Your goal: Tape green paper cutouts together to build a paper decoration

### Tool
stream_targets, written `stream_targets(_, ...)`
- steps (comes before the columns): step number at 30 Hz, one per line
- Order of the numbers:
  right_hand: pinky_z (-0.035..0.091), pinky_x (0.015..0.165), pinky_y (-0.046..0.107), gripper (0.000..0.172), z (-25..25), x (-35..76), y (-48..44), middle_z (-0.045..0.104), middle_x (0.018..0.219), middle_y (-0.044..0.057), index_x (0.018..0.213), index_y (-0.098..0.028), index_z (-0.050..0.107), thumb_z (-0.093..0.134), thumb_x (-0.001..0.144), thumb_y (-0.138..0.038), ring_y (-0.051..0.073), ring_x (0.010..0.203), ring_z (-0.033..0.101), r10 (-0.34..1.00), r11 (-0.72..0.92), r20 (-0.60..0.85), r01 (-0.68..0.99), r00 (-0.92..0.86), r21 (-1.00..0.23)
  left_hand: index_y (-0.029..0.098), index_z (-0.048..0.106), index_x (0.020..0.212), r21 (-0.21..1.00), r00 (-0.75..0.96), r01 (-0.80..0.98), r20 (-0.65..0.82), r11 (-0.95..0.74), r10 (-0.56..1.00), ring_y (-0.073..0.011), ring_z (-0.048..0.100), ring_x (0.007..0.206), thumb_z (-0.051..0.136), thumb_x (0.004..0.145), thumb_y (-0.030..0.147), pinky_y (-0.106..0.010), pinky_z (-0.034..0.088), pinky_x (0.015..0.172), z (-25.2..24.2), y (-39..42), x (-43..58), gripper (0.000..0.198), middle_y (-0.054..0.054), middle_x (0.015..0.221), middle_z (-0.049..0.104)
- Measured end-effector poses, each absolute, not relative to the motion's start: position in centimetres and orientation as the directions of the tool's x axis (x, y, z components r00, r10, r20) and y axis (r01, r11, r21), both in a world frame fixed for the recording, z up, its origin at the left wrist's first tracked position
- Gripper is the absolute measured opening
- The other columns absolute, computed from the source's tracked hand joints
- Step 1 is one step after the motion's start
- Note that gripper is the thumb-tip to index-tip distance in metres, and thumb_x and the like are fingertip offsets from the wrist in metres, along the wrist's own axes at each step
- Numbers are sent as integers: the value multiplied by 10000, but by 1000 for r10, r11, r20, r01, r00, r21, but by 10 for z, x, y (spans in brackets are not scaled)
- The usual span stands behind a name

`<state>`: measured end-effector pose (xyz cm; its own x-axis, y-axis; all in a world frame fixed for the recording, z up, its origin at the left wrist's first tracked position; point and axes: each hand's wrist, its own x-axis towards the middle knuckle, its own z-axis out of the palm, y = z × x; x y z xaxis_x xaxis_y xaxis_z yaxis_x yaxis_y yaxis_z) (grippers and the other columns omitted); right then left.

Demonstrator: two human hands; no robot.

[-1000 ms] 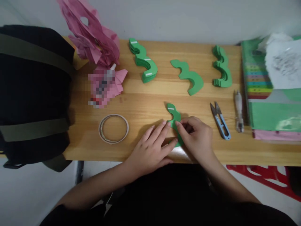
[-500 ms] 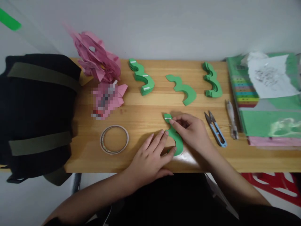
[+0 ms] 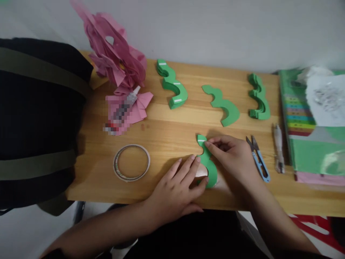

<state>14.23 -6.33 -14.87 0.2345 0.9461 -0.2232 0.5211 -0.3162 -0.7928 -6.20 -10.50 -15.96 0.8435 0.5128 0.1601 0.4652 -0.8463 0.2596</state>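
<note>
A wavy green cutout (image 3: pixel 211 172) with a white strip (image 3: pixel 201 140) at its upper tip lies near the table's front edge. Flat fingers of my left hand (image 3: pixel 176 185) rest on its left side, outstretched and pressing it down. Beside that tip, the thumb and forefinger of my right hand (image 3: pixel 233 154) are pinched together on the cutout's right edge; its other fingers are curled under. Further back are a stack of green cutouts with white strips (image 3: pixel 181 94), a plain green cutout (image 3: pixel 225 105) and another green stack (image 3: pixel 262 99).
A roll of tape (image 3: pixel 115 167) lies on the left, below a partly blurred tube (image 3: pixel 132 97) on pink paper (image 3: pixel 145 102). Blue thread snips (image 3: pixel 260 163) and a clear pen (image 3: pixel 278 144) lie on the right, beside green packs (image 3: pixel 307 154). A black bag (image 3: pixel 35 118) stands at far left.
My view has turned slightly, so the table's things appear shifted. Both hands stay at the same places on the green cutout, the right still pinching beside the white strip.
</note>
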Motion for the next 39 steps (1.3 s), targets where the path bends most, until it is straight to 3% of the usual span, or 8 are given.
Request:
stream_targets(9,447,430,246,187,-146,141,-64,684,583,32,682,-187,731,735,694,-374,131,465,563,931,-354,-248,510,266,-784,199,492,1311,280,844,462,151,-842,514,-363,441,1375,658,697,744,-465,378,1067,-158,-104,-62,838,-230,1459,482)
stream_targets(39,407,446,240,210,-146,138,-65,639,584,12,731,-174,714,715,706,-382,114,465,522,917,-394,-281,531,283,-751,190,459,1342,314,854,455,112,-833,508,-377,383,1409,614,780,699,-476,334,1099,-158,-104,-63,774,-246,1477,445)
